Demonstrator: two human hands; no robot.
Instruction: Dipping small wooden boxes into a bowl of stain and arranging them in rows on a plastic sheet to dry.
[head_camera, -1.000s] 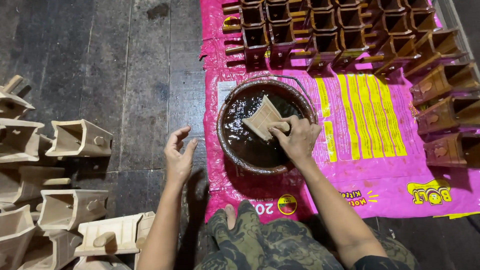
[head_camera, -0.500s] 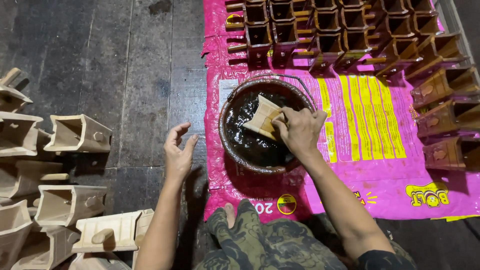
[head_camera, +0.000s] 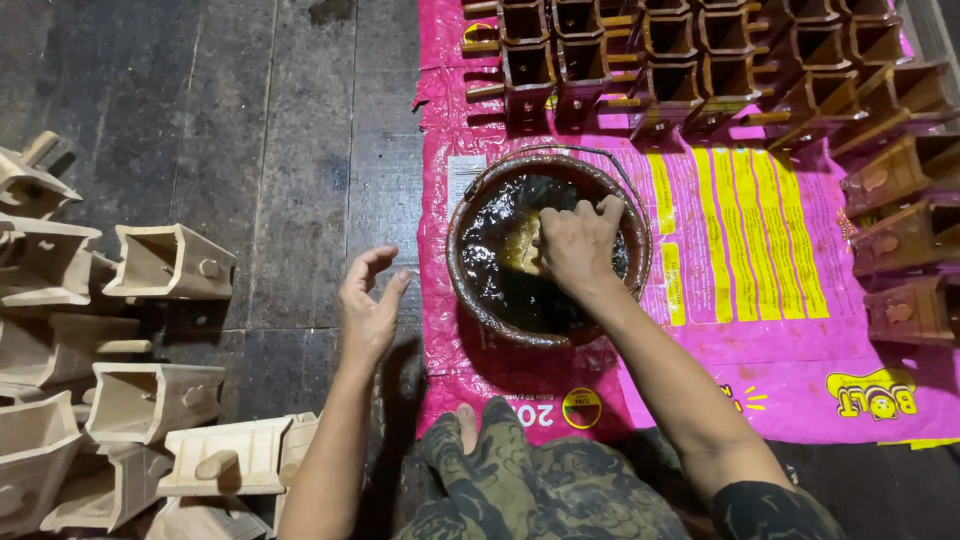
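A pale wooden piece (head_camera: 524, 252) is gripped by the right hand (head_camera: 578, 245) inside the bowl of dark stain (head_camera: 500, 300); the left hand (head_camera: 368, 310) is held open and empty above the floor, beside the pink sheet's left edge (head_camera: 440, 210).

Glossy dark liquid fills a stained, rough-rimmed bowl (head_camera: 470, 290) on a shiny pink plastic sheet (head_camera: 760, 330). At nine o'clock, pale matt bare-wood boxes (head_camera: 170, 262); at one o'clock, dark stained wooden boxes (head_camera: 670, 90). Worn, dull plank floor (head_camera: 250, 130).

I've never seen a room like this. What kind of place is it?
Probably a small woodcraft workshop. Pale wooden boxes lie on a dark plank floor, dark stained ones sit on a pink sheet, and the right hand dips one in a stain bowl.
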